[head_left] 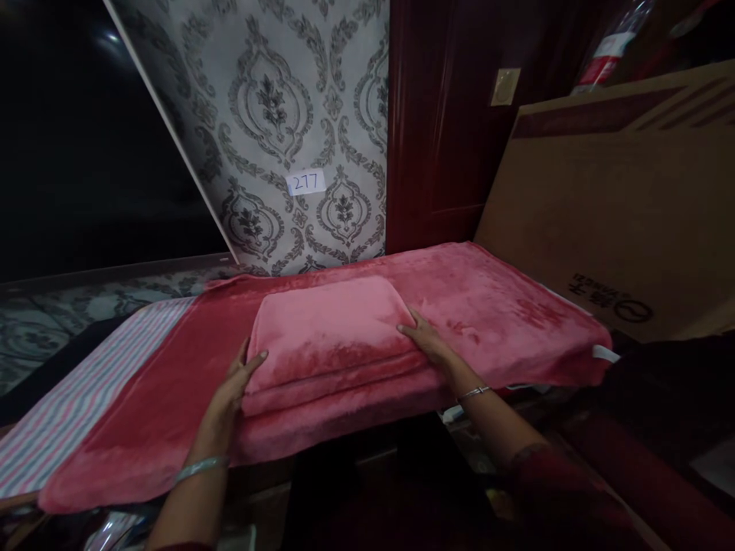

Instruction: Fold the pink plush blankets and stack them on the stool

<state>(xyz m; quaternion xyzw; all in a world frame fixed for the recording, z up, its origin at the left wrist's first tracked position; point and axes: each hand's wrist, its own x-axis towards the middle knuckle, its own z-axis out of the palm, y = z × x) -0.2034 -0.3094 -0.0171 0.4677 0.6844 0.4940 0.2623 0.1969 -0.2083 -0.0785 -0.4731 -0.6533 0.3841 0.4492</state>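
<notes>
A folded pink plush blanket (333, 325) lies in the middle of a larger pink plush cover (494, 314), its stacked layers showing along the front edge. My left hand (236, 376) holds the folded blanket's left side, thumb on top and fingers down along the side. At the right side my right hand (426, 340) grips it in the same way, the thumb pressing near the upper right corner. The fingers of both hands are partly hidden behind the blanket's sides.
A striped cloth (103, 383) shows past the cover's left end. Behind stands a patterned wall (276, 115) with a paper label (306, 181) reading 277. A dark screen (97, 145) rises at the left, a large cardboard box (609, 207) at the right, with a bottle (609, 57) above it.
</notes>
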